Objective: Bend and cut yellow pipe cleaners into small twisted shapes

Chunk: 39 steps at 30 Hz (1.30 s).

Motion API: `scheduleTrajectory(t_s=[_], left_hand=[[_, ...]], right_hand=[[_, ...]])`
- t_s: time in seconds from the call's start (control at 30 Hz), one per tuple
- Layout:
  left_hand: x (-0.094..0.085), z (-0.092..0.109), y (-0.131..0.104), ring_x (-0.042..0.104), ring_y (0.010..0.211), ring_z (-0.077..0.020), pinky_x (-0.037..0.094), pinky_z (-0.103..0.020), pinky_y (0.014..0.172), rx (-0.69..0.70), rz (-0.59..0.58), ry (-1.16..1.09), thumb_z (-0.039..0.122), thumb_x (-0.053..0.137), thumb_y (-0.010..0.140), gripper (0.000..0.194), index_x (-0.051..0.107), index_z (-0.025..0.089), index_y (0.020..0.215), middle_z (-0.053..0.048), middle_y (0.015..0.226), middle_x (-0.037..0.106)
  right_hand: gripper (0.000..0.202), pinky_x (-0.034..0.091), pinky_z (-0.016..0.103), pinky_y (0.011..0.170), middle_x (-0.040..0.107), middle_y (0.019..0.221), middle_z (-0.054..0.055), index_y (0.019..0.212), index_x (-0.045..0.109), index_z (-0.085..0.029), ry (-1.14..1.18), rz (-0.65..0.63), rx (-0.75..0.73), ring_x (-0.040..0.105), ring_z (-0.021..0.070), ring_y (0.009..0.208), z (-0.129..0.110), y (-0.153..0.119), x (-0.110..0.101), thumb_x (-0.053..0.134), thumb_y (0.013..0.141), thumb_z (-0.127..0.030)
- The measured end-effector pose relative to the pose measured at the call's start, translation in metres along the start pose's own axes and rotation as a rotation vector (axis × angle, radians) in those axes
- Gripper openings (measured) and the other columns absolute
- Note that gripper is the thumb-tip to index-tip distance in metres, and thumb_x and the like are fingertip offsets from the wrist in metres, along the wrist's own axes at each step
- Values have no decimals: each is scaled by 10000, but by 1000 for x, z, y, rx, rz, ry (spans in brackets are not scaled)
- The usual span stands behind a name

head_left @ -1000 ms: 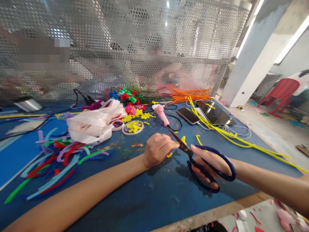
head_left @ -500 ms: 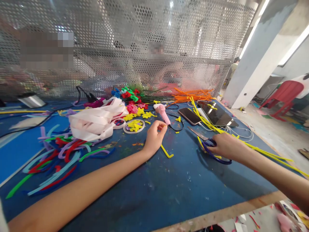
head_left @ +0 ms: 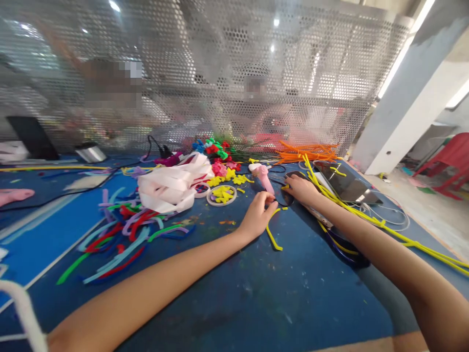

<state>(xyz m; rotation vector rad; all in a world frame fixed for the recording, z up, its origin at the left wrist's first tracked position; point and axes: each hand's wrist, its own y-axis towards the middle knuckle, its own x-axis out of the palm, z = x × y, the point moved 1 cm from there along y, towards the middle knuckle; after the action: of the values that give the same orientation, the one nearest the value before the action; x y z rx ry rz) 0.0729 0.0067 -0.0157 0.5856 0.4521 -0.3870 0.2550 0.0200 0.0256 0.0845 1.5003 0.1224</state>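
My left hand (head_left: 259, 213) is closed in a pinch near the handle of a pink glue gun (head_left: 264, 179); what its fingertips hold is too small to make out. A bent yellow strip (head_left: 273, 238) lies on the table just below it. My right hand (head_left: 301, 189) reaches over the dark phone, its fingers partly spread and nothing visible in them. Under my right forearm lie the dark blue scissors (head_left: 346, 250), partly hidden, beside more yellow strip.
White ribbon (head_left: 166, 188), coloured strips (head_left: 124, 233) and a ring of yellow pieces (head_left: 222, 195) are on the left. Orange stems (head_left: 307, 152), long yellow stems (head_left: 397, 235) and a black tablet (head_left: 348, 183) are at the right. A perforated metal screen (head_left: 234, 73) stands behind.
My right hand has let go of the scissors and moved forward and left to the phone. My left hand keeps its pinch near the glue gun. The view has shifted left.
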Motion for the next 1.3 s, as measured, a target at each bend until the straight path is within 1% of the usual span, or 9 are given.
scheduleTrajectory(t_s=[0.13, 0.27, 0.4, 0.53, 0.7, 0.87, 1.03, 1.17, 1.3], left_hand=[[0, 6, -5, 544, 913, -196, 447, -340, 825, 78, -97, 186, 240, 498, 839, 112, 534, 183, 928, -55, 962, 553], [3, 13, -12, 525, 986, -230, 413, -386, 872, 222, -194, 389, 254, 516, 832, 128, 566, 191, 932, -54, 1008, 566], [8, 14, -13, 532, 998, -246, 407, -400, 884, 343, -272, 456, 289, 528, 834, 176, 587, 178, 957, -68, 974, 601], [13, 10, -12, 564, 958, -255, 437, -394, 839, 344, -284, 501, 309, 518, 831, 220, 599, 163, 974, -89, 979, 626], [17, 5, -12, 541, 1068, -276, 417, -427, 902, 393, -308, 572, 347, 430, 870, 336, 569, 131, 1086, -136, 1088, 629], [14, 6, -14, 494, 1134, -287, 408, -436, 922, 404, -285, 581, 333, 428, 866, 392, 503, 122, 1187, -142, 1180, 589], [10, 9, -14, 506, 1089, -276, 425, -417, 896, 391, -291, 568, 354, 444, 860, 318, 549, 147, 1078, -117, 1132, 579], [10, 9, -14, 520, 1042, -273, 430, -415, 880, 383, -290, 571, 360, 456, 855, 281, 560, 149, 1008, -98, 1076, 581], [11, 9, -14, 505, 1071, -287, 428, -428, 877, 384, -303, 574, 362, 441, 861, 311, 548, 144, 1056, -114, 1121, 569]], right_hand=[[198, 424, 296, 686, 646, 979, 137, 969, 621, -155, -74, -14, 13, 621, 258, 892, -6, 0, -7, 491, 854, -250], [178, 388, 270, 640, 666, 887, 101, 888, 642, -184, -129, -24, -28, 623, 227, 812, -23, -22, -38, 491, 836, -261], [166, 327, 224, 573, 657, 777, 21, 836, 629, -213, 42, 26, -293, 577, 143, 692, -67, -32, -74, 504, 838, -323], [159, 327, 225, 605, 663, 883, 19, 897, 615, -210, 117, 182, -429, 574, 144, 760, -118, -8, -84, 477, 856, -279], [206, 344, 248, 615, 667, 972, 67, 960, 610, -193, 5, 169, -448, 607, 194, 833, -156, 40, -62, 430, 877, -248], [209, 352, 234, 600, 679, 973, 39, 1017, 598, -228, 45, 164, -454, 621, 190, 845, -160, 64, -48, 490, 851, -294], [234, 354, 232, 625, 677, 957, 30, 1045, 591, -236, 119, 214, -437, 610, 175, 820, -148, 66, -50, 461, 866, -312], [208, 368, 232, 674, 669, 947, 52, 983, 608, -195, 99, 186, -436, 597, 174, 833, -143, 70, -55, 452, 860, -257], [221, 392, 241, 766, 639, 1034, 89, 1001, 605, -167, 28, 111, -419, 588, 193, 943, -146, 82, -49, 450, 843, -150]])
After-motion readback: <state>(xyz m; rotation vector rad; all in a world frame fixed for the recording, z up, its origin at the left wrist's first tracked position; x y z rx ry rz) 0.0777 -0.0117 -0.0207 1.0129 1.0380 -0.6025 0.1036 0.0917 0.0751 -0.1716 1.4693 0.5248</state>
